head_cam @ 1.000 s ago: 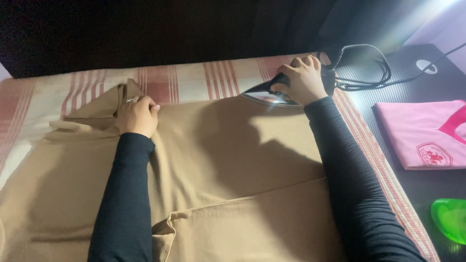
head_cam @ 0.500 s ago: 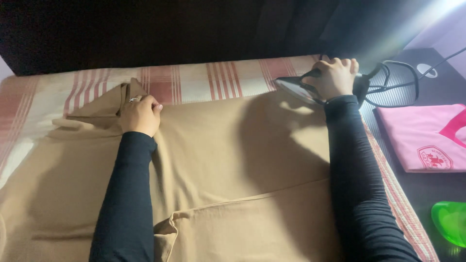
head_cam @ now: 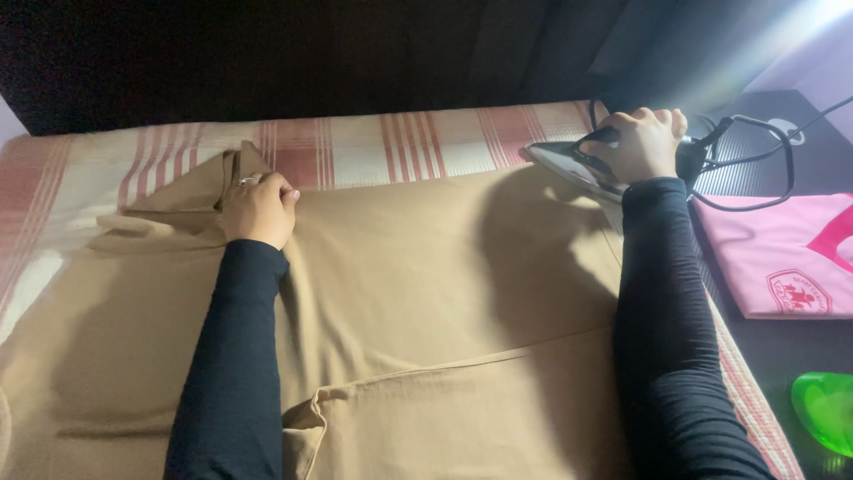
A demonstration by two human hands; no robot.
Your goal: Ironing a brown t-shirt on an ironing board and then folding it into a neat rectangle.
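Covering most of the striped cloth (head_cam: 373, 147) is a tan garment (head_cam: 426, 293), spread flat with a seam fold near the lower edge. A pink shirt (head_cam: 773, 258) is seen on the dark surface at right. The iron (head_cam: 577, 164) is gripped by the closed right hand (head_cam: 644, 142) at the garment's far right edge, tip raised. The left hand (head_cam: 259, 209), fingers curled, is pressed on the collar. Fabric is best kept taut under that hand, the cord (head_cam: 755, 169) kept off the cloth.

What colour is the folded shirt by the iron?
Pink folded shirt, seen in the head view.
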